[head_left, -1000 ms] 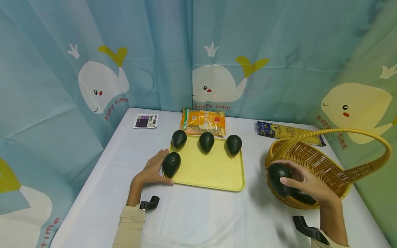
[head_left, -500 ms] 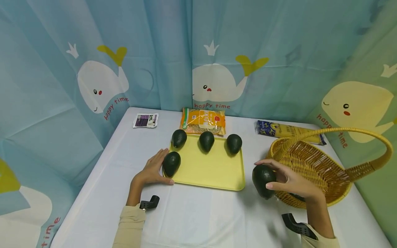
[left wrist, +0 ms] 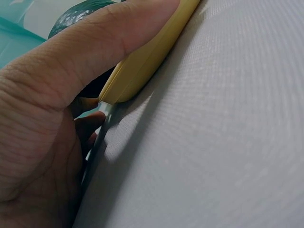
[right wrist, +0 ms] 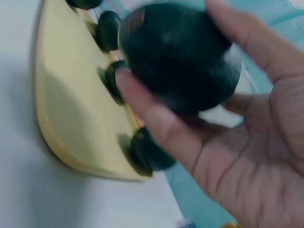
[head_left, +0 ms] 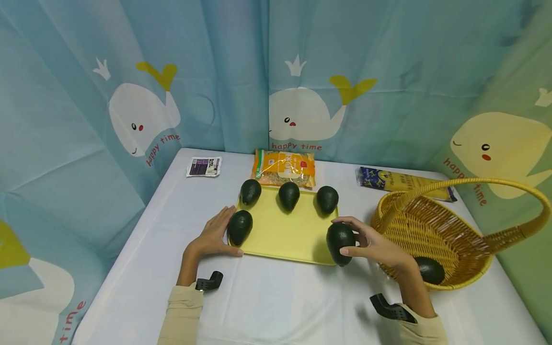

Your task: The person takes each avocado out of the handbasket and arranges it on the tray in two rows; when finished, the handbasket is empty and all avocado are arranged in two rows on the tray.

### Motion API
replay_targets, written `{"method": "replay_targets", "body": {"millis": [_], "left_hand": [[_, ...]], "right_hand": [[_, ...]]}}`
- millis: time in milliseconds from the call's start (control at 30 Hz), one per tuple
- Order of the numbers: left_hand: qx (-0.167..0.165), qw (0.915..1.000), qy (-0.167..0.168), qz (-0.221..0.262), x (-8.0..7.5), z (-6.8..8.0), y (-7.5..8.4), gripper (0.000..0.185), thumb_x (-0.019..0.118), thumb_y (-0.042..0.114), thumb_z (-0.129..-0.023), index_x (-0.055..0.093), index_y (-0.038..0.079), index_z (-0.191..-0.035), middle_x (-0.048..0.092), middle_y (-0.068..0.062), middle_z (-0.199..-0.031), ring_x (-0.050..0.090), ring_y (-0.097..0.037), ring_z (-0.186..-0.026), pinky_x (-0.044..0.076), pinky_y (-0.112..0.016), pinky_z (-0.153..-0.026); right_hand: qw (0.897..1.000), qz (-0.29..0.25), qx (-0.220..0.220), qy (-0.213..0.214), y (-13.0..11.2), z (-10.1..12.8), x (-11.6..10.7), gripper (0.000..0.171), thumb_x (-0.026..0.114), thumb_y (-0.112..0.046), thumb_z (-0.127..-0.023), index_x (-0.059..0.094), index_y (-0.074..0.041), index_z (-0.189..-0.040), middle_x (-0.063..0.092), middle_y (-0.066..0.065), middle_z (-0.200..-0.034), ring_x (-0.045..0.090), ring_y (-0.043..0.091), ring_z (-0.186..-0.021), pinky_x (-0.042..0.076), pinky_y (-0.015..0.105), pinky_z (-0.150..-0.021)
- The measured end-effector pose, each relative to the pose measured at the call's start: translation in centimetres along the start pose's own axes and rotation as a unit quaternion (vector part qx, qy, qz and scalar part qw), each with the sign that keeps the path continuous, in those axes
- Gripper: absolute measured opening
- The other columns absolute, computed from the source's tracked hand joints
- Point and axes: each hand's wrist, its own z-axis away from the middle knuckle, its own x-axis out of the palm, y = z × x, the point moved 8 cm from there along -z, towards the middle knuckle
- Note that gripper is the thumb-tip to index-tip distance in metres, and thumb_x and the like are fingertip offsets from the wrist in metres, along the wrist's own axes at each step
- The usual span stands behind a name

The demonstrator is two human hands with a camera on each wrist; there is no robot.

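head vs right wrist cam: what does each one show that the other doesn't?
Only the head view shows the wicker basket with one avocado inside, the left hand resting at the tray's left edge, the noodle packet and the whale curtain. Only the right wrist view shows the palm side of the right hand, its fingers curled under the held avocado. Both show that avocado over the near right corner of the yellow tray, and avocados lying on the tray.

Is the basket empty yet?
No. One avocado lies inside the basket; the right hand holds another over the tray.
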Motion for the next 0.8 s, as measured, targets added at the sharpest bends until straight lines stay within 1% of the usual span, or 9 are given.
{"method": "replay_targets", "body": {"millis": [67, 133, 200, 267, 333, 467, 567, 700, 800], "left_hand": [[-0.002, 1.0000, -0.002, 0.004, 0.0, 0.0, 0.1, 0.132, 0.088, 0.052, -0.058, 0.014, 0.007, -0.157, 0.012, -0.016, -0.164, 0.009, -0.036, -0.152, 0.012, -0.062, -0.119], [-0.003, 1.0000, -0.003, 0.006, 0.1, 0.0, 0.1, 0.132, 0.088, 0.052, -0.057, 0.014, 0.007, -0.157, 0.012, -0.016, -0.164, 0.009, -0.036, -0.152, 0.012, -0.062, -0.119], [-0.002, 1.0000, -0.004, 0.006, 0.0, 0.1, 0.2, 0.132, 0.088, 0.051, -0.058, 0.014, 0.006, -0.157, 0.012, -0.016, -0.164, 0.008, -0.036, -0.152, 0.011, -0.062, -0.119], [0.001, 1.0000, -0.003, 0.002, 0.0, 0.0, 0.1, 0.132, 0.088, 0.051, -0.058, 0.014, 0.006, -0.157, 0.012, -0.017, -0.164, 0.009, -0.036, -0.152, 0.012, -0.062, -0.118], [0.003, 1.0000, -0.002, 0.001, -0.1, -0.1, 0.1, 0.132, 0.088, 0.051, -0.058, 0.013, 0.006, -0.157, 0.012, -0.017, -0.164, 0.008, -0.036, -0.152, 0.011, -0.062, -0.119], [0.003, 1.0000, 0.001, 0.003, -0.3, -0.1, 0.2, 0.132, 0.088, 0.051, -0.058, 0.014, 0.005, -0.157, 0.013, -0.016, -0.164, 0.008, -0.036, -0.152, 0.011, -0.062, -0.119], [0.000, 1.0000, 0.001, 0.005, -0.3, 0.0, 0.3, 0.132, 0.089, 0.051, -0.057, 0.015, 0.005, -0.157, 0.013, -0.016, -0.164, 0.009, -0.036, -0.152, 0.012, -0.062, -0.119], [-0.006, 0.9999, -0.001, 0.011, -0.2, 0.1, 0.3, 0.132, 0.089, 0.050, -0.057, 0.015, 0.006, -0.157, 0.013, -0.016, -0.164, 0.009, -0.036, -0.152, 0.011, -0.062, -0.119], [-0.010, 0.9999, 0.000, 0.012, -0.2, 0.2, 0.3, 0.131, 0.089, 0.048, -0.057, 0.016, 0.005, -0.157, 0.013, -0.017, -0.164, 0.009, -0.037, -0.152, 0.011, -0.062, -0.119]], "right_hand": [[0.999, 0.014, 0.031, 0.026, 0.6, -0.5, 0.0, 0.062, 0.069, -0.011, -0.091, 0.037, -0.009, -0.145, 0.043, 0.018, -0.141, 0.057, 0.015, -0.115, 0.054, 0.028, -0.083], [0.997, 0.024, 0.053, 0.044, 1.2, -1.0, 0.3, 0.062, 0.071, -0.016, -0.090, 0.040, -0.010, -0.143, 0.047, 0.016, -0.139, 0.054, 0.024, -0.119, 0.052, 0.031, -0.086], [0.996, 0.029, 0.071, 0.053, 1.8, -1.6, 0.6, 0.062, 0.072, -0.019, -0.089, 0.041, -0.009, -0.142, 0.050, 0.016, -0.137, 0.052, 0.032, -0.122, 0.050, 0.035, -0.088], [0.995, 0.030, 0.082, 0.053, 2.2, -2.3, 1.0, 0.062, 0.071, -0.021, -0.089, 0.040, -0.008, -0.142, 0.050, 0.019, -0.136, 0.050, 0.037, -0.123, 0.049, 0.038, -0.089], [0.994, 0.025, 0.095, 0.049, 2.6, -3.0, 1.4, 0.062, 0.070, -0.024, -0.090, 0.039, -0.008, -0.141, 0.049, 0.023, -0.136, 0.054, 0.036, -0.119, 0.050, 0.039, -0.088], [0.991, 0.010, 0.126, 0.041, 2.9, -4.2, 2.3, 0.063, 0.070, -0.030, -0.090, 0.037, -0.012, -0.140, 0.044, 0.028, -0.137, 0.063, 0.030, -0.106, 0.053, 0.035, -0.083], [0.990, 0.016, 0.129, 0.044, 2.9, -5.2, 2.8, 0.064, 0.072, -0.032, -0.088, 0.037, -0.011, -0.138, 0.044, 0.029, -0.137, 0.064, 0.032, -0.106, 0.053, 0.036, -0.084], [0.990, 0.036, 0.125, 0.053, 3.0, -6.3, 3.6, 0.065, 0.072, -0.034, -0.087, 0.037, -0.011, -0.137, 0.048, 0.025, -0.134, 0.059, 0.033, -0.115, 0.051, 0.037, -0.088], [0.988, 0.055, 0.133, 0.062, 3.1, -7.1, 4.2, 0.065, 0.072, -0.038, -0.087, 0.039, -0.013, -0.136, 0.053, 0.022, -0.128, 0.061, 0.028, -0.106, 0.051, 0.036, -0.086]]}}
